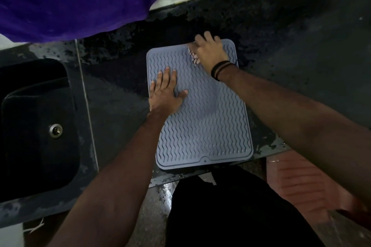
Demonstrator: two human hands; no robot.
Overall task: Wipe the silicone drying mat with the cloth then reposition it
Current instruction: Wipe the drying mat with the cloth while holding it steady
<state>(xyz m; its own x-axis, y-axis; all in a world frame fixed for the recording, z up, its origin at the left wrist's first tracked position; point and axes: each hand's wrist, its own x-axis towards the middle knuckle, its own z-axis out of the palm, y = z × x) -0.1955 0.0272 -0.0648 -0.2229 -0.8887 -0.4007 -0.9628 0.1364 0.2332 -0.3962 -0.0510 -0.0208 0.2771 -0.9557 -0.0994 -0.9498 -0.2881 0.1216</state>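
The right hand (208, 51) presses a small patterned cloth (193, 56) onto the far end of the grey wavy-ribbed silicone mat (204, 118), whose long axis runs toward the person, while the flat left hand (165, 91) pins it.

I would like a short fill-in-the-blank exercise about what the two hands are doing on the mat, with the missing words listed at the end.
1. The left hand lies flat with ______ fingers on the drying mat.
2. The right hand presses the ______ near the mat's far edge.
3. A dark ______ is set into the counter to the left of the mat.

Missing words: straight; cloth; sink
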